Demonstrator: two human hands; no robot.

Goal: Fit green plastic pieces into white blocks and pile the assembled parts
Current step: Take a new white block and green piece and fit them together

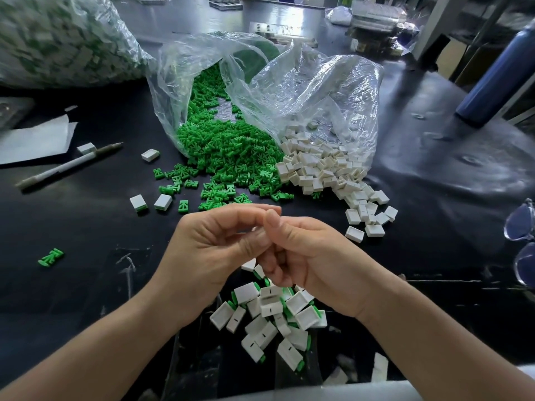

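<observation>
The left hand [214, 250] and right hand [312, 256] meet, fingers curled, over a heap of assembled white-and-green plastic blocks [275, 319] on the black bench [86, 221]. Whether they grip anything is hidden.

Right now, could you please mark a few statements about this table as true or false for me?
1. Green pieces spill from a clear bag. True.
2. The pen lies among the white blocks. False: the pen lies far left, away from the white blocks.
3. The pile of assembled parts lies beneath the left hand and right hand. True.
4. The blue bottle lies beside the pen. False: the blue bottle stands far right.
</observation>
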